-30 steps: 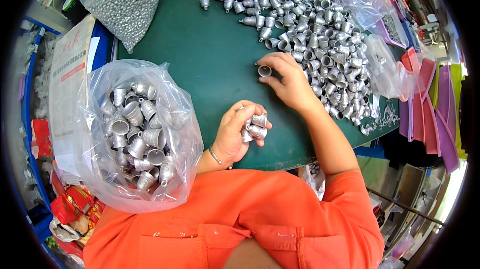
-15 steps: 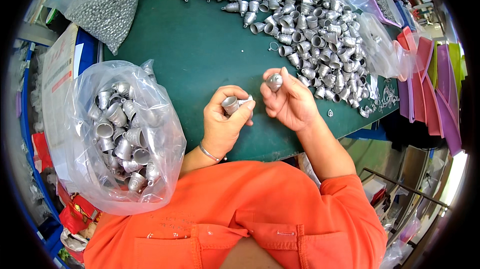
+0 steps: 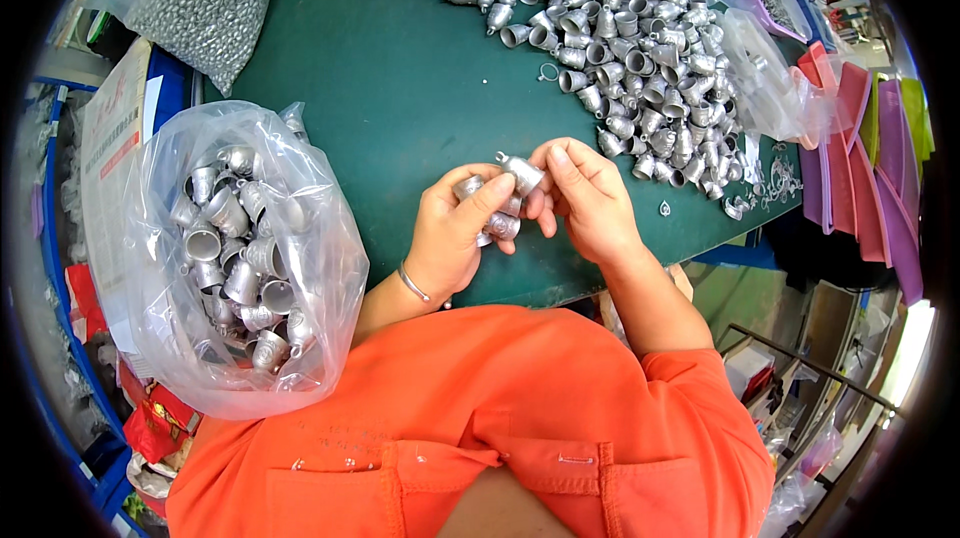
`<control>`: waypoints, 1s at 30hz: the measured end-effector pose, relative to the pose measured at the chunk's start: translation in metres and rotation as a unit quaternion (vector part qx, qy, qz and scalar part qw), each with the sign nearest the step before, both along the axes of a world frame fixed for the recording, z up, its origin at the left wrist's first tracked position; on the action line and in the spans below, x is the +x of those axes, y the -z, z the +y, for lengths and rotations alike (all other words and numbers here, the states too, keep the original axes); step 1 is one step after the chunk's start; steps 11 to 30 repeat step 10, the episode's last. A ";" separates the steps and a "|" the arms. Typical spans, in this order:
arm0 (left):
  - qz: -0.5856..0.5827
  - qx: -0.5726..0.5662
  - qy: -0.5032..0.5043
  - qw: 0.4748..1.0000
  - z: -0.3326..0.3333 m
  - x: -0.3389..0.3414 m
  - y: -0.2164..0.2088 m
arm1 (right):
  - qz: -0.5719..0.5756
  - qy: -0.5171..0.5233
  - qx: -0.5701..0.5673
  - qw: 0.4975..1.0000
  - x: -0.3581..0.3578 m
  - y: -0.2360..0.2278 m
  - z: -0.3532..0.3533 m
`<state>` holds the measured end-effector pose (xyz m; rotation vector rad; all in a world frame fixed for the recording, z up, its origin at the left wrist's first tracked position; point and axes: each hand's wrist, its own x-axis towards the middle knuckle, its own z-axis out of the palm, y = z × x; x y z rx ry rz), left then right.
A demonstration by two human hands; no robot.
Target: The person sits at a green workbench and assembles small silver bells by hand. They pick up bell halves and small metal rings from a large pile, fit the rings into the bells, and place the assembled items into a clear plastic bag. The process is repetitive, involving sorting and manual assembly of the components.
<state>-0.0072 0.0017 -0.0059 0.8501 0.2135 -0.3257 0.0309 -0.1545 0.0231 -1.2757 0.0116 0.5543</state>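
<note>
My left hand (image 3: pixel 455 233) is closed around several small silver bells (image 3: pixel 503 226), which poke out between its fingers. Another silver bell (image 3: pixel 522 175) lies tilted between both hands, its loop pointing up and left. The left thumb touches its side, while my right hand (image 3: pixel 590 198) pinches it at the rim end. Whether anything sits inside this bell is hidden by the fingers. Beyond the right hand a large heap of similar bells (image 3: pixel 655 93) covers the green table. A clear plastic bag (image 3: pixel 335 238) with more bells stands left of the left hand.
Far left is a clear bag of small silver beads (image 3: pixel 205 23). Loose metal rings and scraps (image 3: pixel 778 183) lie at the table's right edge, near pink and purple bins (image 3: pixel 855 158). A single ring (image 3: pixel 548 72) and a small heart-shaped piece (image 3: pixel 665 208) lie on the green tabletop (image 3: pixel 400 108).
My right hand has brought its bell leftward to the left hand, and the bell now shows its loop. The left hand has turned, showing more of its bells. The view has shifted slightly.
</note>
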 end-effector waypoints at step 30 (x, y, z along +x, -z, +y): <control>0.076 -0.150 0.033 0.985 0.002 0.002 -0.005 | -0.234 -0.020 -0.008 0.972 -0.008 0.015 -0.002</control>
